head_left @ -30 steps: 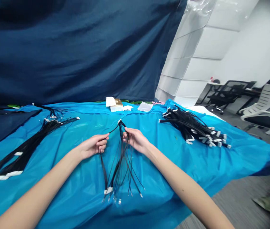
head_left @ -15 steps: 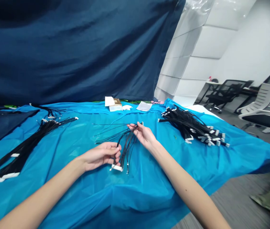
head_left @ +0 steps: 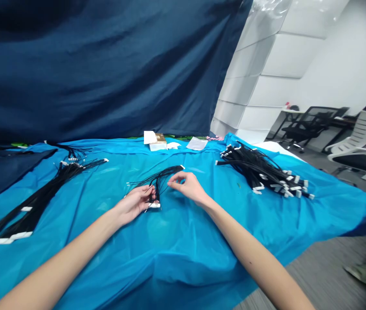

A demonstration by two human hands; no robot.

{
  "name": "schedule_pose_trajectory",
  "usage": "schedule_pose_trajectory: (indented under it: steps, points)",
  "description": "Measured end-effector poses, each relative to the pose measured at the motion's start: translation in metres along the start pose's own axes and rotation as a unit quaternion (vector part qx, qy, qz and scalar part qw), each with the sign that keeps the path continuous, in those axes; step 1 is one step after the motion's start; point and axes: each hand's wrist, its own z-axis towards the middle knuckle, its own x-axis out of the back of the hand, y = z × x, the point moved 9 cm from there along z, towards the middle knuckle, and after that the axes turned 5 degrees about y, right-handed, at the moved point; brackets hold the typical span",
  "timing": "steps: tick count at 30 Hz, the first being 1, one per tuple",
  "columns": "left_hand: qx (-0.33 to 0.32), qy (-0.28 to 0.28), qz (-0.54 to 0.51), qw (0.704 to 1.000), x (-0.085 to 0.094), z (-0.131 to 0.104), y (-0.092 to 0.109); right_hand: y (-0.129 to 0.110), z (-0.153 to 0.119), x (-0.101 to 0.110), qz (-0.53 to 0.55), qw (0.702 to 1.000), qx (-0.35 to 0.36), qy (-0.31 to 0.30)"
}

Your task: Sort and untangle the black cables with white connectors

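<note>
A black wire harness [head_left: 161, 174] with thin loose strands and white connectors lies at the middle of the blue cloth. My left hand [head_left: 137, 201] is closed on its wires, close beside a white connector [head_left: 154, 206]. Another white connector [head_left: 182, 167] ends the harness at its far right. Just right of the wires is my right hand [head_left: 186, 185], thumb and fingertips pinched together. Whether a thin strand is between those fingertips is too small to tell.
Black cables [head_left: 45, 189] with white connectors lie at the left. A larger pile of similar cables [head_left: 257, 168] is at the right. Toward the back are a small open box [head_left: 157, 142] and a clear bag [head_left: 197, 144]. The blue cloth [head_left: 105, 267] has folds near the front.
My left hand has moved slightly up with the wires and the near connector. My right hand has let go of the wire bundle at its far end and come down a little.
</note>
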Motion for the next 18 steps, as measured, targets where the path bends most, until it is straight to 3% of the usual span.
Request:
schedule_pose_trajectory:
  steps: [3, 5, 12, 18]
  points:
    - [-0.006, -0.016, -0.001, 1.0, -0.003, -0.001, 0.001, -0.005, -0.009, -0.023, -0.03, 0.992, 0.02, -0.119]
    - [-0.009, -0.03, 0.0, 1.0, -0.007, -0.003, 0.001, -0.005, -0.014, -0.032, -0.034, 0.988, 0.012, -0.151]
    - [-0.025, -0.055, 0.01, 0.998, -0.015, -0.006, 0.001, -0.002, -0.019, -0.04, 0.057, 0.984, -0.065, -0.158]
    - [-0.05, -0.057, 0.078, 0.994, -0.009, -0.002, 0.003, 0.006, -0.022, -0.05, 0.078, 0.978, -0.092, -0.17]
